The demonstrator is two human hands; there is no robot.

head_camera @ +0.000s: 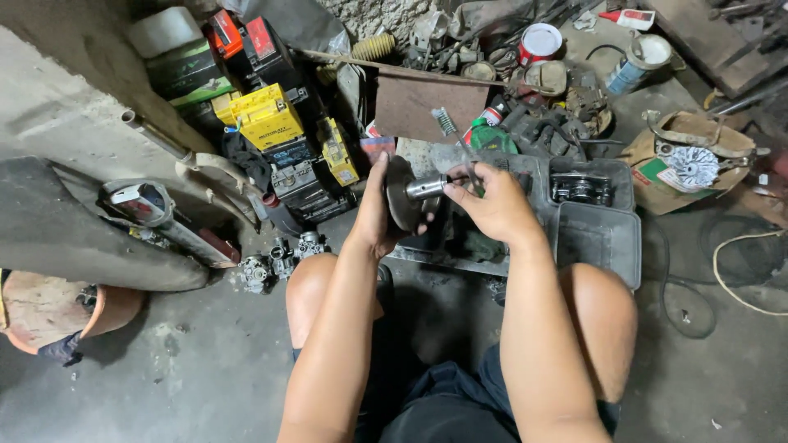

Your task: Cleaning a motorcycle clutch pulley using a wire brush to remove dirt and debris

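Left hand (376,215) gripping pulley (404,194), right hand (492,203) alongside

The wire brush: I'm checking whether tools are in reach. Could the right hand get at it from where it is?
Probably yes. The wire brush lies exposed just beyond the right hand, nothing covering it; but that hand is already gripping a thin tool at the metal pulley.

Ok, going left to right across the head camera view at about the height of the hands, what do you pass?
Silver exhaust muffler → small carburettors on the floor → left hand → metal disc with shaft → right hand → grey plastic tray → white fan wheel.
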